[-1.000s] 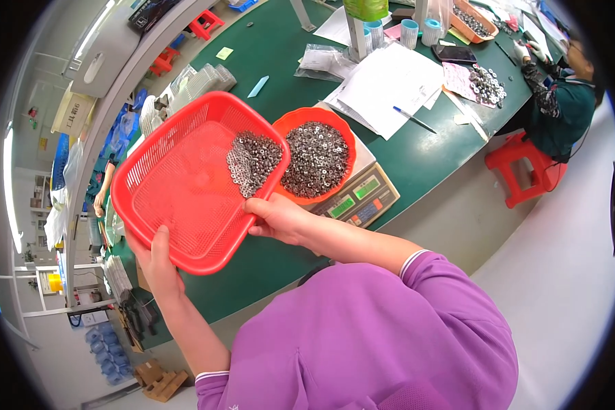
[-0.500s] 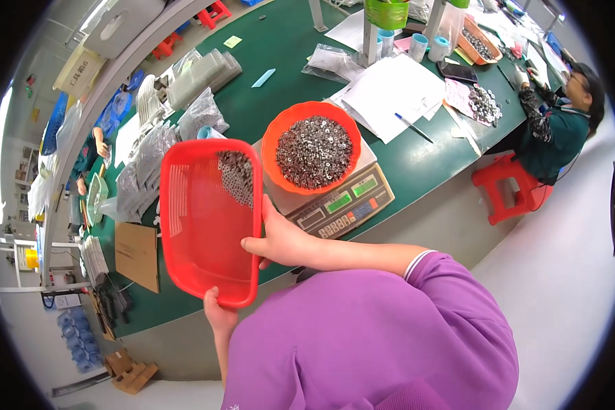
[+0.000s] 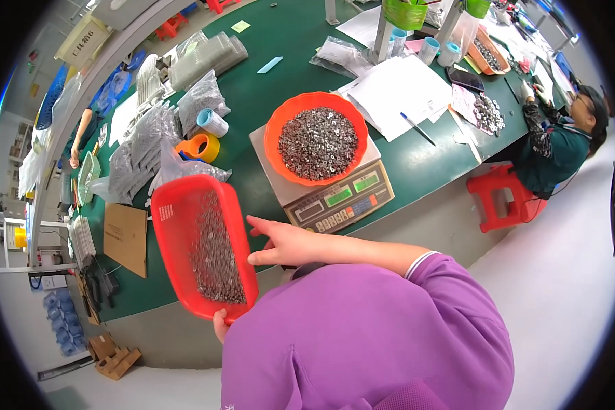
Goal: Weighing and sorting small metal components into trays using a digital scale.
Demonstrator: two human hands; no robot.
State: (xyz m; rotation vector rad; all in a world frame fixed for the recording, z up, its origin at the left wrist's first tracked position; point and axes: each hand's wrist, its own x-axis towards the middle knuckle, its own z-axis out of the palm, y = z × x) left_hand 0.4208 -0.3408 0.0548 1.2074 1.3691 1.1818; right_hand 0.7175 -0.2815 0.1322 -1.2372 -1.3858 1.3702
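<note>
The red plastic basket [image 3: 203,253], its long axis running away from the person, holds a strip of small metal washers [image 3: 215,253]. The left hand [image 3: 220,325] grips its near end from below. The right hand [image 3: 283,243], fingers loosely spread and empty, touches its right rim, with the orange bowl [image 3: 316,139] of washers on the scale [image 3: 338,198] beyond.

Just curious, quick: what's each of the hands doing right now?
Left hand: holding the red basket of small metal parts from below.
Right hand: open, fingers against the basket's rim.
</note>
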